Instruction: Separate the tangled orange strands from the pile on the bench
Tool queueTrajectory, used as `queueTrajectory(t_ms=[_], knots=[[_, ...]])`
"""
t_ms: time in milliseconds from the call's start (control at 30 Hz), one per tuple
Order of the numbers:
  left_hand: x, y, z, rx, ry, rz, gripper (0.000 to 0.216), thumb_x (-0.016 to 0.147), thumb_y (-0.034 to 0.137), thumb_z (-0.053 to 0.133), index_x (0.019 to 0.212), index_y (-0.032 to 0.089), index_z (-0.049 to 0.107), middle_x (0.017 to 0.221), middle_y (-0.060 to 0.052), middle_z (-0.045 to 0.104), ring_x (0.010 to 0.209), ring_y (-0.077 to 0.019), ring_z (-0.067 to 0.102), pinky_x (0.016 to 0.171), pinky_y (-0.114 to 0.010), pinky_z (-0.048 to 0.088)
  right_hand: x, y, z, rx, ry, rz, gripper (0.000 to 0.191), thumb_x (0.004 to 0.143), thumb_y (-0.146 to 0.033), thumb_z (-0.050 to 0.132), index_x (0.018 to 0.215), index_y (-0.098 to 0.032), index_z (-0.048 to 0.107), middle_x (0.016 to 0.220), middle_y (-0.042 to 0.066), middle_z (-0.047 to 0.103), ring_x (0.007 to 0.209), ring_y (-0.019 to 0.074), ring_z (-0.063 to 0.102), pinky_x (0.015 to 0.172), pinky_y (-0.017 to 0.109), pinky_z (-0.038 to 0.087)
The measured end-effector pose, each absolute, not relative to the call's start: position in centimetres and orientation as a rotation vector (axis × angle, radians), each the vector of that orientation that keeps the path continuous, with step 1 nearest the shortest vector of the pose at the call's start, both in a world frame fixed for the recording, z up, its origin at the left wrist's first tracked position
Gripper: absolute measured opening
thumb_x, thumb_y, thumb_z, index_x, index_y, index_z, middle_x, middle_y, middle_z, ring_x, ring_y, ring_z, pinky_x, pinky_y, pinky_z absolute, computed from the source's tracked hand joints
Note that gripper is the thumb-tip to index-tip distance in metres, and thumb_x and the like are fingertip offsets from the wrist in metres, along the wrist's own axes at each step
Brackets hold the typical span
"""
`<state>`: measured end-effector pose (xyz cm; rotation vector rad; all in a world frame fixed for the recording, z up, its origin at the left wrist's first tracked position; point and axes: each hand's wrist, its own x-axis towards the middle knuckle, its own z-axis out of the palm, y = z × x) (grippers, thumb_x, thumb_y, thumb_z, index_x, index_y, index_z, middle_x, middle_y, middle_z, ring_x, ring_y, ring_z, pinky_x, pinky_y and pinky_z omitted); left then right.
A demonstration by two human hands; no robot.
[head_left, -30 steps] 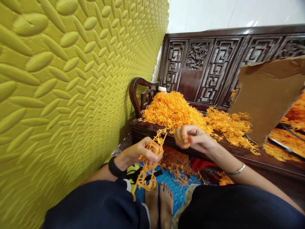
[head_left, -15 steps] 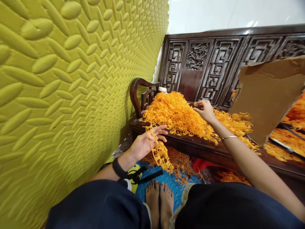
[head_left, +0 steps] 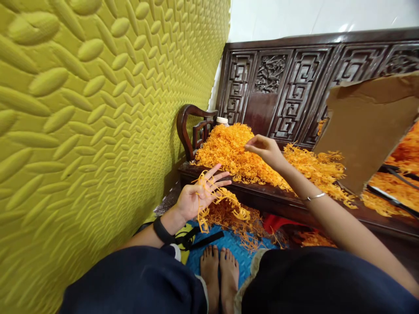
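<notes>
My left hand [head_left: 196, 198] is raised in front of the bench edge, palm up, its thumb folded in and other fingers spread. A tangled bunch of thin, curly orange plastic pieces [head_left: 234, 205] is held in it, strands looping between the fingers and hanging below. Over a large heap of similar orange pieces [head_left: 225, 146] on the bench, my right hand [head_left: 266, 150] has thumb and fingertips brought together. Whether a small piece sits in that pinch cannot be made out against the heap.
The dark carved wooden bench [head_left: 262, 192] has an armrest [head_left: 185, 126] at its left. A cardboard sheet [head_left: 369, 126] leans at right, with more orange pieces behind it. On the left stands a yellow textured foam surface [head_left: 108, 152]. Loose orange strands lie over the blue mat [head_left: 244, 266].
My right hand has moved left over the heap; the small orange piece seen at its fingertips is no longer distinguishable. My left fingers have spread wider and the held bunch has shifted.
</notes>
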<state>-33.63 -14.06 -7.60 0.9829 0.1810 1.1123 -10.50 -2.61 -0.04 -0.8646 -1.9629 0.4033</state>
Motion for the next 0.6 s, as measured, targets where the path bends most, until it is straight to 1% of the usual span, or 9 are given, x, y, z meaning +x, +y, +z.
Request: queueTrajectory(t_ms=[67,133,167,233,300,400,500,600], knots=[[-33.7,-14.1,-7.6,0.981,0.175,1.114,0.093,0.046,0.006,0.042,0.138,0.015,0.032,0.132,-0.011,0.051,0.119,-0.0256,0.048,0.090,-0.035,0.041,-12.1,-5.8,0.3,-0.721,-2.150,0.577,0.023,0.080,-0.037,0.060,0.081,-0.015,0.059,0.079,0.005,0.063,0.073,0.0137,0.059,0.071,0.029,0.047],[-33.7,-14.1,-7.5,0.970,0.173,1.110,0.094,0.046,0.007,0.042,0.139,0.016,0.031,0.129,-0.010,0.053,0.118,-0.0257,0.048,0.093,-0.039,0.040,-13.1,-8.4,0.5,-0.592,-2.437,0.658,0.020,0.083,-0.034,0.058,0.090,-0.015,0.062,0.085,0.004,0.063,0.079,0.0131,0.058,0.074,0.028,0.047],[-33.6,-14.2,-7.5,0.961,0.171,1.108,0.094,0.047,0.007,0.041,0.140,0.017,0.030,0.128,-0.010,0.055,0.117,-0.0255,0.049,0.093,-0.040,0.040,-13.5,-9.4,0.4,-0.524,-2.583,0.648,0.020,0.084,-0.030,0.057,0.097,-0.016,0.063,0.091,0.005,0.063,0.085,0.0136,0.058,0.079,0.029,0.047],[-33.6,-14.2,-7.5,0.935,0.168,1.099,0.095,0.048,0.008,0.041,0.141,0.018,0.027,0.126,-0.009,0.057,0.114,-0.0247,0.052,0.094,-0.040,0.040,-13.9,-10.6,0.0,-0.405,-2.778,0.529,0.027,0.085,-0.022,0.056,0.110,-0.019,0.062,0.107,0.007,0.058,0.100,0.0155,0.054,0.090,0.031,0.043],[-33.5,-14.2,-7.6,0.914,0.167,1.075,0.095,0.048,0.009,0.041,0.142,0.018,0.027,0.124,-0.008,0.057,0.110,-0.0239,0.055,0.093,-0.040,0.041,-14.2,-11.1,-0.7,-0.382,-2.841,0.365,0.032,0.083,-0.019,0.057,0.115,-0.019,0.060,0.113,0.009,0.053,0.107,0.0172,0.049,0.093,0.032,0.041],[-33.2,-14.2,-7.8,0.915,0.209,1.066,0.088,0.052,0.009,0.044,0.138,0.020,0.034,0.123,-0.007,0.058,0.105,-0.0220,0.057,0.089,-0.036,0.043,-14.6,-11.1,-1.9,-0.407,-2.852,0.207,0.026,0.084,-0.019,0.057,0.109,-0.016,0.064,0.105,0.010,0.053,0.100,0.0182,0.050,0.086,0.032,0.044],[-32.9,-14.2,-7.8,0.968,0.358,1.085,0.070,0.062,0.010,0.053,0.130,0.020,0.045,0.118,-0.006,0.060,0.101,-0.0191,0.058,0.085,-0.032,0.045,-14.7,-11.1,-2.6,-0.398,-2.829,0.136,0.017,0.087,-0.020,0.052,0.096,-0.015,0.065,0.100,0.010,0.055,0.093,0.0172,0.051,0.079,0.030,0.043],[-32.6,-14.1,-7.8,1.079,0.505,1.058,0.053,0.068,0.015,0.064,0.119,0.019,0.054,0.107,-0.006,0.064,0.093,-0.0182,0.060,0.080,-0.033,0.048,-14.8,-11.3,-2.7,-0.457,-2.831,0.099,0.014,0.088,-0.024,0.051,0.088,-0.014,0.061,0.092,0.008,0.056,0.082,0.0146,0.052,0.070,0.027,0.040]])
